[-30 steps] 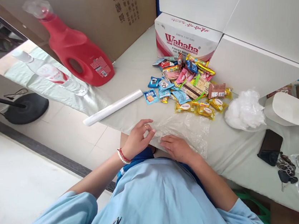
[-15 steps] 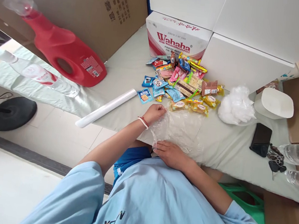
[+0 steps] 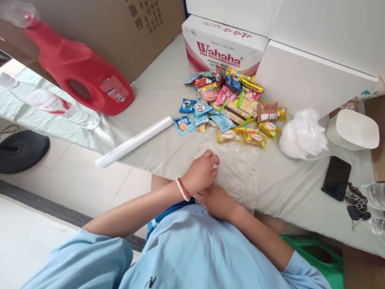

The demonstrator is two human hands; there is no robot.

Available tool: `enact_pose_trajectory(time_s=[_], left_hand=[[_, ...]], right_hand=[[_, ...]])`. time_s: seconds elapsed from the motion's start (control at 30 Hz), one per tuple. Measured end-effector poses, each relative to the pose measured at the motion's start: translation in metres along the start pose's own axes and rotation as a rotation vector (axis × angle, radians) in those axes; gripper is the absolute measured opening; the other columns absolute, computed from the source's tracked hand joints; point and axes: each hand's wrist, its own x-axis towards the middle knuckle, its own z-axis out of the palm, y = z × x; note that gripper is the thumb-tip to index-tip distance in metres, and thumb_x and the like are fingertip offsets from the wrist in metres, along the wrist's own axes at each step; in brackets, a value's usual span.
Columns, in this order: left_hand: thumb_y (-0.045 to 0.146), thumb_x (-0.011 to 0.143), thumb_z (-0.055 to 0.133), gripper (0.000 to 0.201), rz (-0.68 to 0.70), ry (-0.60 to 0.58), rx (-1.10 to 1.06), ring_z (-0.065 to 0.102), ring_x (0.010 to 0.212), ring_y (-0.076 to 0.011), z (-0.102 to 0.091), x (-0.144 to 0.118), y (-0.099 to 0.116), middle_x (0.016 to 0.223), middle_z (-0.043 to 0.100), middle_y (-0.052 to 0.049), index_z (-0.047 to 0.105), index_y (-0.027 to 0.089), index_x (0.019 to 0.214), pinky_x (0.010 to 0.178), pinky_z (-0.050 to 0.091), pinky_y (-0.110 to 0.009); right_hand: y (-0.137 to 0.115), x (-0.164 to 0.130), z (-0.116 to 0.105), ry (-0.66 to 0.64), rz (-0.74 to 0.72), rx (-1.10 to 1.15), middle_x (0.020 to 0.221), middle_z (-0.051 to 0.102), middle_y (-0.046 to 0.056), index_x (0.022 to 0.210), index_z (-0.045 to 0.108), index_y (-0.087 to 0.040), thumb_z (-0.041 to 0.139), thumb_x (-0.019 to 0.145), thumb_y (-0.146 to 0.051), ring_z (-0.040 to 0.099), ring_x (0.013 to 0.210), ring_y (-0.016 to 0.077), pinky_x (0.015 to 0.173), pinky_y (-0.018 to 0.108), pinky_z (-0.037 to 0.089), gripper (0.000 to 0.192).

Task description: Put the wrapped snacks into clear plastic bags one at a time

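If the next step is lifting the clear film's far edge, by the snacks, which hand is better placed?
Probably the left hand: it is farther forward over the clear film, nearer the snack packets. The right hand sits farther back, close to the shirt.

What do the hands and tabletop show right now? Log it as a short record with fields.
Left hand: fingers curled, over the see-through plastic
Right hand: partly hidden by the left hand; grip unclear
Wrapped snacks: piled before the Wahaha box
White roll: left of the snacks
To the right: white tub, phone, keys
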Motion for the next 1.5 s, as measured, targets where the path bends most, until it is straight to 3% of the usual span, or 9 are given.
enact_pose_trajectory(time_s=[0.23, 0.43, 0.63, 0.73, 0.87, 1.0, 1.13, 1.3, 1.5], left_hand=[[0.018, 0.092, 0.047, 0.023, -0.092, 0.092, -0.081, 0.064, 0.108, -0.0293, 0.021, 0.023, -0.034, 0.11, 0.067, -0.014, 0.07, 0.017, 0.096, 0.103, 0.051, -0.047], [0.026, 0.099, 0.043, 0.034, -0.013, 0.108, -0.035, 0.054, 0.136, -0.0293, 0.04, 0.014, -0.045, 0.136, 0.065, -0.016, 0.068, 0.016, 0.12, 0.118, 0.04, -0.05], [0.035, 0.105, 0.039, 0.051, 0.074, 0.046, 0.241, 0.035, 0.154, -0.0305, 0.038, -0.017, -0.062, 0.165, 0.041, -0.014, 0.049, 0.021, 0.153, 0.126, 0.02, -0.06], [0.041, 0.107, 0.035, 0.056, 0.041, 0.077, 0.343, 0.032, 0.156, -0.0298, 0.035, -0.026, -0.067, 0.168, 0.034, -0.013, 0.041, 0.023, 0.159, 0.127, 0.014, -0.062], [0.044, 0.107, 0.032, 0.059, 0.036, 0.088, 0.354, 0.031, 0.157, -0.0293, 0.035, -0.026, -0.07, 0.169, 0.031, -0.012, 0.036, 0.022, 0.161, 0.127, 0.01, -0.064], [0.044, 0.107, 0.032, 0.058, 0.03, 0.097, 0.333, 0.03, 0.157, -0.0295, 0.036, -0.024, -0.071, 0.169, 0.03, -0.01, 0.037, 0.024, 0.161, 0.127, 0.009, -0.065], [0.044, 0.107, 0.033, 0.058, 0.025, 0.097, 0.315, 0.031, 0.156, -0.03, 0.036, -0.025, -0.071, 0.169, 0.032, -0.01, 0.038, 0.025, 0.161, 0.127, 0.01, -0.065], [0.045, 0.107, 0.034, 0.057, 0.019, 0.104, 0.3, 0.031, 0.156, -0.0288, 0.037, -0.025, -0.071, 0.169, 0.033, -0.01, 0.04, 0.025, 0.16, 0.128, 0.01, -0.063], [0.045, 0.107, 0.035, 0.056, 0.018, 0.117, 0.278, 0.031, 0.156, -0.0296, 0.037, -0.025, -0.072, 0.168, 0.033, -0.009, 0.04, 0.026, 0.159, 0.127, 0.011, -0.064]], right_hand=[[-0.014, 0.006, 0.016, 0.048, -0.063, -0.131, 0.15, 0.057, 0.016, 0.126, 0.068, -0.012, 0.053, 0.101, -0.013, 0.047, 0.145, 0.0251, 0.124, 0.045, 0.036, 0.029], [-0.013, 0.003, 0.001, 0.032, -0.166, 0.048, 0.139, 0.069, 0.006, 0.12, 0.074, -0.017, 0.053, 0.104, -0.02, 0.058, 0.135, 0.0189, 0.118, 0.034, 0.045, 0.027], [0.023, -0.061, -0.011, 0.316, 0.397, -0.041, 0.157, 0.052, 0.012, 0.147, 0.058, -0.021, 0.046, 0.106, -0.027, 0.042, 0.15, 0.0263, 0.124, 0.054, 0.036, 0.043], [0.035, -0.097, -0.007, 0.283, 0.443, -0.08, 0.162, 0.045, 0.01, 0.152, 0.053, -0.024, 0.048, 0.106, -0.033, 0.038, 0.153, 0.0288, 0.122, 0.058, 0.036, 0.047], [0.049, -0.114, -0.03, 0.33, 0.403, 0.013, 0.146, 0.062, 0.01, 0.139, 0.065, -0.027, 0.048, 0.106, -0.037, 0.055, 0.138, 0.0269, 0.113, 0.052, 0.048, 0.038], [0.086, -0.08, -0.09, 0.494, 0.54, -0.11, 0.121, 0.074, 0.01, 0.125, 0.071, -0.027, 0.046, 0.105, -0.037, 0.066, 0.115, 0.0274, 0.102, 0.049, 0.053, 0.034], [0.136, -0.009, -0.138, 0.547, 0.625, -0.376, 0.123, 0.068, 0.014, 0.126, 0.07, -0.021, 0.044, 0.102, -0.031, 0.06, 0.118, 0.0307, 0.105, 0.049, 0.049, 0.036], [0.169, 0.067, -0.144, 0.455, 0.663, -0.563, 0.14, 0.051, 0.023, 0.147, 0.051, -0.012, 0.061, 0.093, -0.026, 0.046, 0.129, 0.0375, 0.105, 0.051, 0.046, 0.057], [0.178, 0.074, -0.142, 0.444, 0.693, -0.565, 0.135, 0.05, 0.025, 0.144, 0.049, -0.01, 0.058, 0.088, -0.022, 0.047, 0.126, 0.0393, 0.102, 0.055, 0.047, 0.058]])
